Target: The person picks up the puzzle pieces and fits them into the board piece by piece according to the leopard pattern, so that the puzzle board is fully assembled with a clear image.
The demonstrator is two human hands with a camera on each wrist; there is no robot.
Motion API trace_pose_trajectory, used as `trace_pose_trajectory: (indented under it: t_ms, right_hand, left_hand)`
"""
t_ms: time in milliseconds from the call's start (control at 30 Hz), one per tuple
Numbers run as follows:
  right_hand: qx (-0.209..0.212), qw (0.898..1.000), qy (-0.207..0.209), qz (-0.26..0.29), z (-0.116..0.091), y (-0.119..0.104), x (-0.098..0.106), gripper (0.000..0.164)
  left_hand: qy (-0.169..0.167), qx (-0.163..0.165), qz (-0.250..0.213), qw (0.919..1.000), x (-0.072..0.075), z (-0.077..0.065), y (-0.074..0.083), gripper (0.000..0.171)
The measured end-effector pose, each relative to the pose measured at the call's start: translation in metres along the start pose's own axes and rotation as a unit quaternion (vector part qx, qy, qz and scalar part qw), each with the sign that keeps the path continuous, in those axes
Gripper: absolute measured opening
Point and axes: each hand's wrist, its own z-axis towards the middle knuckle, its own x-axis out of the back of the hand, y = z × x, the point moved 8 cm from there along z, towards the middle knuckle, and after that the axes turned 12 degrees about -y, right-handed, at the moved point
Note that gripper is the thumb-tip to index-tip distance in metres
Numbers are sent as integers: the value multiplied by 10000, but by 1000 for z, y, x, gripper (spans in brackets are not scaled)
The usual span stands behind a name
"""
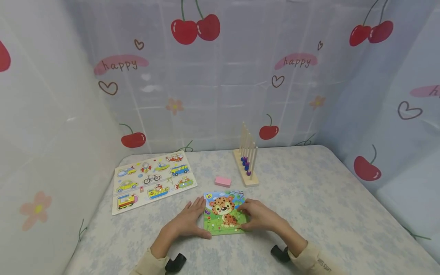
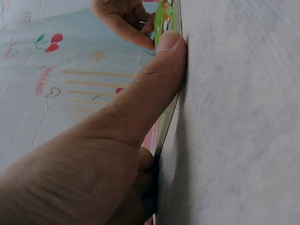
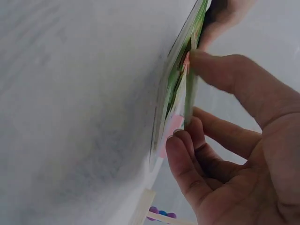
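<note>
A square jigsaw puzzle (image 1: 223, 212) with a spotted leopard cub on green grass lies flat on the table. My left hand (image 1: 188, 220) rests against its left side, fingers stretched along the edge and thumb (image 2: 161, 61) at the near left corner. At the right side my right hand (image 1: 259, 215) pinches a puzzle piece (image 3: 191, 91) between thumb and fingertips. In the right wrist view this piece stands tilted up from the board (image 3: 164, 93), with a gap showing under it. Whether its inner edge touches the board I cannot tell.
A pink block (image 1: 223, 181) lies just beyond the puzzle. Behind it to the right stands a wooden peg rack (image 1: 252, 181) with purple and blue beads. On the left lies a vehicle peg puzzle board (image 1: 137, 198). A cherry-printed curtain (image 1: 220, 84) surrounds the table.
</note>
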Motion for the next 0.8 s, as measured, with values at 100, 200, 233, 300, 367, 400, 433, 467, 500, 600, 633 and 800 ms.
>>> trace_pose_trajectory:
  t_ms: [100, 200, 233, 300, 367, 400, 433, 467, 500, 600, 633, 800]
  right_hand:
    - [7, 9999, -108, 11, 2, 1, -2, 48]
    - [-32, 9998, -213, 19, 3, 3, -4, 48]
    - [-60, 9997, -235, 13, 4, 5, -4, 48]
    - [-103, 9996, -252, 1, 5, 7, -5, 49]
    - [-115, 9997, -238, 9, 5, 8, -5, 51]
    - [-112, 9997, -220, 31, 5, 8, -4, 51]
    - [-104, 9998, -191, 46, 5, 8, -4, 51]
    - [-89, 9998, -162, 98, 4, 8, -3, 51]
    - [-70, 9998, -130, 147, 4, 8, -2, 49]
    - [-50, 9997, -43, 253, 3, 8, 0, 43]
    - [-44, 9996, -38, 267, 3, 8, 0, 40]
    - [-18, 9989, -149, 452, 3, 9, -2, 32]
  left_hand:
    - [-13, 8, -42, 10000, -1, 0, -1, 123]
    - [-13, -2, -89, 10000, -1, 0, -1, 123]
    - [-12, -4, -94, 10000, -1, 0, -1, 123]
    - [-2, 1, -77, 10000, -1, 0, -2, 123]
    - [14, 9, -76, 10000, -1, 0, -2, 123]
    - [13, 13, -91, 10000, -1, -1, -2, 123]
    - [8, 19, -103, 9999, -1, -1, -2, 123]
    - [0, 27, -102, 9999, -2, -1, -2, 123]
    - [-11, 30, -106, 9999, -2, -1, -2, 123]
    - [-43, 35, -103, 9999, -2, -1, -1, 123]
    - [-50, 36, -86, 9999, -2, -1, -1, 123]
    - [-64, 10, -117, 9999, -3, -1, 0, 123]
